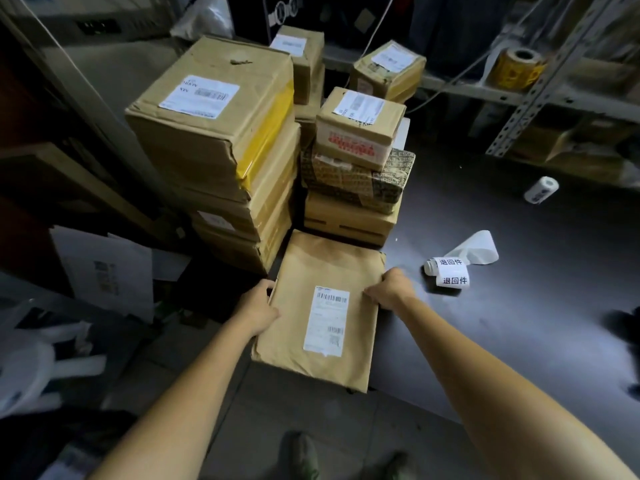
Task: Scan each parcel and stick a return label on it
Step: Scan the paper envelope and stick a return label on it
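At the near corner of the desk [502, 323], a brown padded mailer [311, 268] is gripped by its two side edges, with the fingers [372, 292] of the left hand [258, 308] and right hand [389, 287] curled round them. Its shipping label [327, 322] is turned face up with the barcodes exposed, presumably for scanning. A strip of printed return labels [450, 271] lies near its right side, within reach for sticking. Stacked cartons [214, 133] are ranged behind, probably awaiting the same treatment.
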A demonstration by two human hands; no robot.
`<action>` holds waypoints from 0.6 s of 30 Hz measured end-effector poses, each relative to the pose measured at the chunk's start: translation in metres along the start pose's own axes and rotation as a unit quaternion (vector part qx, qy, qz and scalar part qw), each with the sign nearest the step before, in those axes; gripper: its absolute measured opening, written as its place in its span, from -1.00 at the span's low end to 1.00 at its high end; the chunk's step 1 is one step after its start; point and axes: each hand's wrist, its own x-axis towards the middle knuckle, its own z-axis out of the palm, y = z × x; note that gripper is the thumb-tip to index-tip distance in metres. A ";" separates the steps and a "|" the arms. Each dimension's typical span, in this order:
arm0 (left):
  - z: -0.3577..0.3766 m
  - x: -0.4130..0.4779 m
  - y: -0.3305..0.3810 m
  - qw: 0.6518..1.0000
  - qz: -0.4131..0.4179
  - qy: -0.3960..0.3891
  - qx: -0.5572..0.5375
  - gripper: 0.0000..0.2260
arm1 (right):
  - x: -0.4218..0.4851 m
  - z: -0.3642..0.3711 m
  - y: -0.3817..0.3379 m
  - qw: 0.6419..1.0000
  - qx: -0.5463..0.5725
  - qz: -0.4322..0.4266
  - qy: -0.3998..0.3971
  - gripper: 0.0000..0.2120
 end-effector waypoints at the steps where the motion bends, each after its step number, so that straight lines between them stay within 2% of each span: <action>1: 0.001 -0.002 -0.002 0.999 -0.006 -0.002 -0.031 -0.50 | 0.002 0.002 0.003 1.000 0.027 -0.001 -0.001 -0.70; 5: 0.003 -0.011 -0.006 0.995 -0.018 -0.017 -0.099 -0.51 | 0.005 0.004 0.013 0.994 0.104 -0.013 -0.014 -0.89; 8: 0.003 -0.015 -0.003 0.991 -0.015 -0.033 -0.128 -0.51 | 0.000 -0.001 0.016 0.989 0.141 -0.031 -0.026 -0.77; 14: 0.005 -0.030 0.017 0.980 -0.001 -0.101 -0.172 -0.49 | -0.026 -0.040 0.034 0.973 0.224 -0.049 -0.035 -0.75; 18: 0.010 -0.037 0.050 0.972 0.022 -0.135 -0.189 -0.54 | -0.043 -0.080 0.043 0.968 0.242 -0.069 -0.014 -0.75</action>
